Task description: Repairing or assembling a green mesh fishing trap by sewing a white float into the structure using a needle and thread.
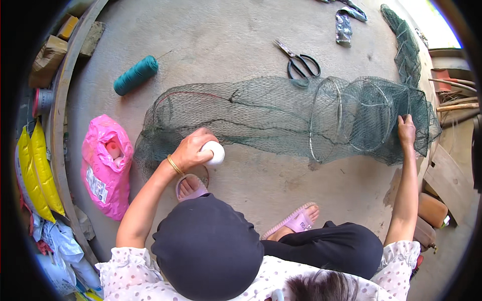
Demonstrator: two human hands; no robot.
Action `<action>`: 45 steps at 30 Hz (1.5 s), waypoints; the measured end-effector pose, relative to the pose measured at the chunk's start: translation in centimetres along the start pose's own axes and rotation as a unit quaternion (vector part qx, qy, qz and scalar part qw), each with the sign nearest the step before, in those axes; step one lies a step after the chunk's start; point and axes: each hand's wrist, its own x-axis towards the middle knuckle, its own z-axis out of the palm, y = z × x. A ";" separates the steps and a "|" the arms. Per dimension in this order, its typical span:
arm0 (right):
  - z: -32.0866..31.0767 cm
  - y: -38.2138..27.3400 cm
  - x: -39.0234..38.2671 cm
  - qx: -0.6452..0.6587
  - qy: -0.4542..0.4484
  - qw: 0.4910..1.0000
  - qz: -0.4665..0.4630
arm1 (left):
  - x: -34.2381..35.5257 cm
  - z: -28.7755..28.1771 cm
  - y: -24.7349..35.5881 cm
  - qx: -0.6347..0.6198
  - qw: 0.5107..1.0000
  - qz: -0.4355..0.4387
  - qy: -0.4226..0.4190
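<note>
A long dark-green fishing net trap (271, 108) with pale wire hoops lies stretched across the floor in front of me. My left hand (195, 148) is closed round a white, rounded float-like piece (214, 152) above the net's near left edge. At the far right end, my right hand (406, 128) grips the netting with closed fingers, the arm reaching out straight. A spool of teal twine (135, 75) rests beyond the net's left end, a needle-like point sticking out. Black-handled scissors (299, 63) lie just past the net's far edge.
To my left stands a pink plastic bag (106, 165) with rounded pieces inside. Yellow packets (40, 168) and boxes line a curved ledge (63, 100). More bunched netting (404, 47) trails at far right. Sticks and brown jugs (432, 210) crowd the right side. My sandalled feet are close by.
</note>
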 end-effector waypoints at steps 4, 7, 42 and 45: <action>-1.8 -2.3 -0.4 0.014 0.008 0.998 -0.057 | -0.6 -1.6 1.2 -0.071 0.997 0.018 0.032; -3.5 -5.1 -1.3 0.035 0.024 0.997 -0.071 | -1.4 -2.9 2.0 -0.160 0.986 -0.025 0.045; -4.8 -50.8 -14.4 0.262 -0.456 0.659 -0.537 | -0.8 -0.4 -1.7 -0.649 0.718 -0.176 0.179; -0.9 -54.2 -11.7 0.223 -0.380 0.739 -0.509 | -1.3 1.4 -2.9 -0.369 0.881 -0.154 0.254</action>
